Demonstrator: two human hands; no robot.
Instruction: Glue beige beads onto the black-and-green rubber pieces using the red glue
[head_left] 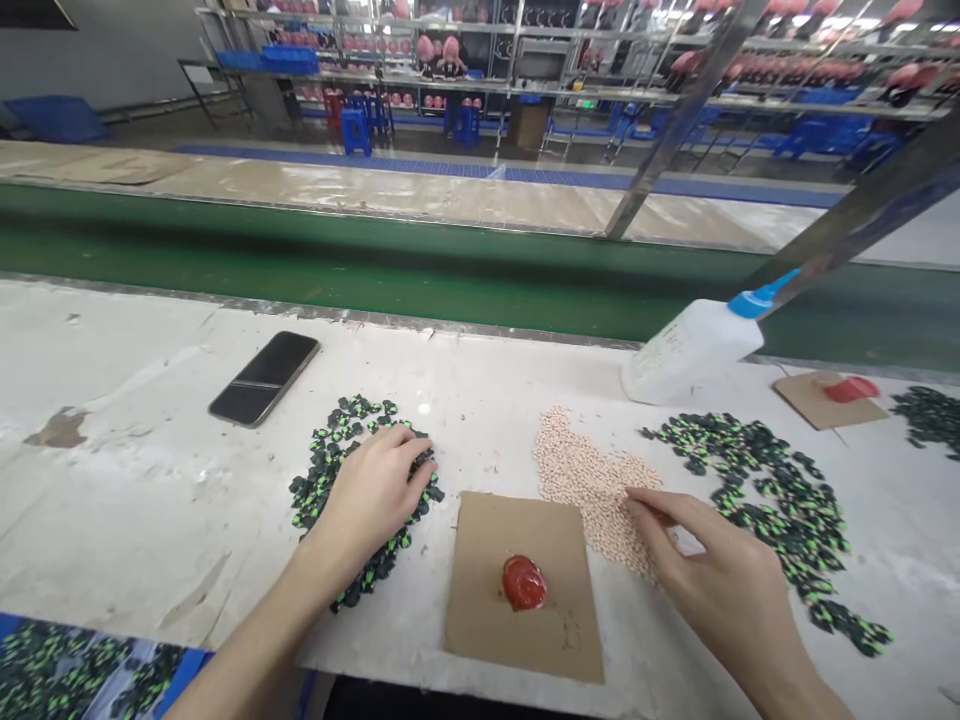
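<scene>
My left hand [377, 490] rests on a pile of small black-and-green parts [339, 445], its fingers curled down into them. My right hand [716, 570] reaches into a heap of tiny pale pink pieces [581, 475], thumb and forefinger pinched together at the heap's right edge. What the pinch holds is too small to see. Between the hands lies a brown cardboard square [525, 620] with a blob of red glue [523, 582] on it.
A second spread of black-and-green parts [780, 500] lies right of my right hand. A white squeeze bottle with a blue tip [694, 345] lies tilted behind it. A phone [264, 377] lies at the left. A green conveyor belt [375, 270] runs behind the table.
</scene>
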